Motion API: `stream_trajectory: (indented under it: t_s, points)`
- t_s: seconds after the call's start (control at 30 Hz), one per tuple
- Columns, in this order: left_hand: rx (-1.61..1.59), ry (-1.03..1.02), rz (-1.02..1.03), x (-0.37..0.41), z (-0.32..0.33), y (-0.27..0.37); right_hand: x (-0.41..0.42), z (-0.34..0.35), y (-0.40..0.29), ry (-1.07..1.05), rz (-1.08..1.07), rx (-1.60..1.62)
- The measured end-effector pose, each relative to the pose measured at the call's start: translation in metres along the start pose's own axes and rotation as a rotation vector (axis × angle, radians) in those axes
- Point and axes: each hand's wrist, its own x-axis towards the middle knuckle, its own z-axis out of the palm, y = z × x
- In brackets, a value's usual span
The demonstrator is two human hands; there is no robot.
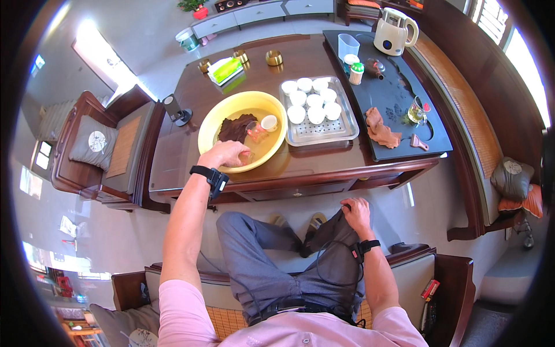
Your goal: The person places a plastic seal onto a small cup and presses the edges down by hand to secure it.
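Note:
My left hand reaches over the near rim of a yellow plastic basin of cloudy water. Its fingers are around a clear glass cup, partly hidden by the hand. A soaked dark brown cloth lies in the basin, beside a clear glass with red markings and a white cup. My right hand rests on my right knee, and I see nothing held in it. To the basin's right, a perforated steel tray carries several white cups, apparently upside down.
A black tea tray bears an electric kettle, a brown teapot, a glass cup, a brown cloth and a small brush. Tissues, brass-coloured bowls and a black stand device share the table.

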Motion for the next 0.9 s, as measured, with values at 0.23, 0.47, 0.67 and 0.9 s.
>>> stream_trajectory:
  t_s: [0.23,0.47,0.67,0.9]
  points:
    - [-0.051,0.35,-0.09,-0.012,0.0,0.004,0.002,0.003,0.008,-0.003,-0.031,0.008]
    - [0.082,0.202,-0.058,-0.013,0.011,-0.021,0.003,0.004,0.003,-0.021,-0.018,-0.005]
    - [-0.158,0.037,-0.264,-0.003,0.013,-0.011,-0.001,-0.002,-0.001,-0.047,0.044,-0.003]
    - [-0.289,0.176,-0.112,-0.002,0.027,-0.022,0.0,0.001,0.003,-0.037,0.035,0.004]
